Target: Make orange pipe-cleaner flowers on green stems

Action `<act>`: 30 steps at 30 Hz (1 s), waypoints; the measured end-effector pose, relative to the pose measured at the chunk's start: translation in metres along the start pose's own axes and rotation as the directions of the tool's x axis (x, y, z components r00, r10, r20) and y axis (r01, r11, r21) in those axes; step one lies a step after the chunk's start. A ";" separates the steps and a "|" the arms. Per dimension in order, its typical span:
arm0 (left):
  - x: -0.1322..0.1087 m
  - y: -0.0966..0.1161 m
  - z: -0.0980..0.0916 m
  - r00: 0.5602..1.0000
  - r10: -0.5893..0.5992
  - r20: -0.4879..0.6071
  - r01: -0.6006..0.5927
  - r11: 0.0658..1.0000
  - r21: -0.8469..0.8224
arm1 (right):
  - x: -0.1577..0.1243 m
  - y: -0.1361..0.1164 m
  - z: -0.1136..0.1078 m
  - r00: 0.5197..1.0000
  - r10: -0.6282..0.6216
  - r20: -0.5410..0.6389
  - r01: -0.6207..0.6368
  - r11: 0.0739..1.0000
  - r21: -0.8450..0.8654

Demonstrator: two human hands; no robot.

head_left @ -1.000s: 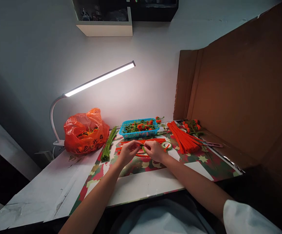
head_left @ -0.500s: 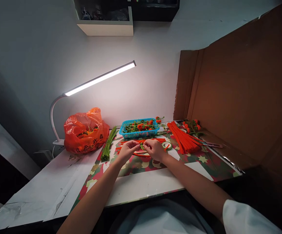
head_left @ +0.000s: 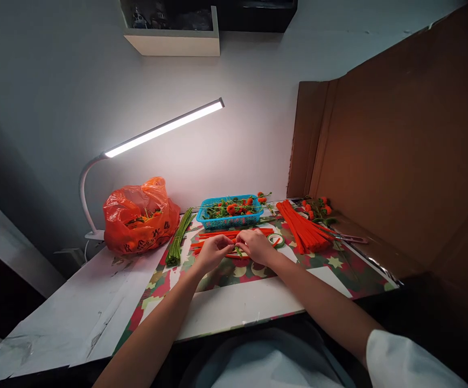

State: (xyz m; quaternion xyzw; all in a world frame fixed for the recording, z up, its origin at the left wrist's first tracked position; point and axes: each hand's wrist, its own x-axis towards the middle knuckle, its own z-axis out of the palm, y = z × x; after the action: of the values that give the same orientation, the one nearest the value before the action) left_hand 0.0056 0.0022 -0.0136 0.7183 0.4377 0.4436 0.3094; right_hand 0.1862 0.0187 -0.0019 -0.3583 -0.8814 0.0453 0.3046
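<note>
I am logging, at the centre of the table, one small green piece, sitting at the meeting fingertips of two bare hands. Right hand: thumb and forefinger pinching the green piece. Left hand: thumb and forefinger drawing close together on its left side; I cannot tell whether they are gripping it. Just beyond the hands, several red strips are lying crosswise; just right of these, one roll of green tape is lying flat. Farther back, one blue basket is holding orange flowers with green stems. Left of the basket, one bundle of green stems is slanting; farther left, one orange plastic bag is standing, its top open. Right of the roll, one fan of red strips is spreading; beyond it, more orange blooms are lying. One lit lamp is arching over the far left; one tall cardboard panel is standing at right.
</note>
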 end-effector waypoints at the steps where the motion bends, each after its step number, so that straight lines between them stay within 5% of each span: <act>1: 0.000 0.000 0.000 1.000 0.002 -0.008 -0.002 1.000 0.023 | 0.000 -0.001 0.001 1.000 0.024 0.003 -0.024 1.000 -0.017; 7: 0.000 0.008 0.008 0.992 0.078 -0.099 -0.050 0.966 0.254 | 0.000 -0.011 0.011 0.977 0.215 -0.013 -0.215 0.976 -0.030; 12: 0.001 0.010 0.014 0.975 0.131 -0.179 -0.070 0.947 0.312 | 0.002 -0.008 0.020 0.925 0.377 -0.039 -0.369 0.919 0.139; 16: 0.001 0.006 0.010 0.991 -0.006 -0.135 0.012 0.999 0.039 | 0.005 0.001 0.026 0.901 0.431 -0.043 -0.374 0.824 0.425; 20: 0.001 0.005 0.004 0.994 -0.111 -0.019 0.100 0.949 -0.299 | 0.008 0.008 0.032 0.840 0.537 -0.081 -0.367 0.672 0.643; 24: 0.001 0.008 0.005 0.990 -0.137 -0.037 0.113 0.917 -0.382 | 0.009 0.005 0.034 0.830 0.551 -0.083 -0.295 0.561 0.774; 30: 0.003 0.007 0.004 0.974 -0.218 -0.056 0.168 0.871 -0.462 | 0.009 -0.005 0.019 0.874 0.458 0.163 -0.349 0.359 0.866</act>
State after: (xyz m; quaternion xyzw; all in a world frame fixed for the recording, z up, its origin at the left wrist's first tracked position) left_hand 0.0125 0.0017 -0.0084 0.5543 0.4073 0.5377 0.4876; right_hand 0.1677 0.0237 -0.0115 -0.3580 -0.5978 0.5425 0.4692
